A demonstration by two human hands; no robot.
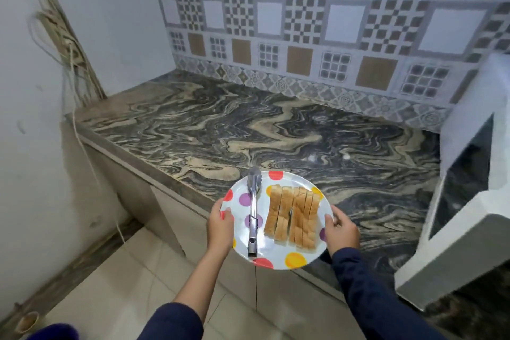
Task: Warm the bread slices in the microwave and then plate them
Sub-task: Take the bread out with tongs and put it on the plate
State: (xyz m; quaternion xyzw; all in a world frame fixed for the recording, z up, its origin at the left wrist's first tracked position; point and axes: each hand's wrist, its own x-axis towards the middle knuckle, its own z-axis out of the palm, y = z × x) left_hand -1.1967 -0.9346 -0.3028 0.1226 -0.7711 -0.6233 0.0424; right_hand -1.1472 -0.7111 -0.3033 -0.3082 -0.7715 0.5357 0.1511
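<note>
The left hand (pixel 220 225) grips the left rim of a polka-dot plate (pixel 269 247), thumb on top; the right hand (pixel 342 230) grips its right rim. Bread slices (pixel 292 215) lie in a row on the plate's right half, with metal tongs (pixel 252 210) beside them. The plate is held over the counter's (pixel 248 124) front edge, left of the microwave (pixel 455 251).

Bread: tan-crusted bread slices (pixel 292 215) — overlapped in a row on the plate's right half
Plate: white round plate with coloured dots (pixel 266 248) — level, at counter's front edge
Microwave: white microwave (pixel 469 243), dark window, far right
</note>
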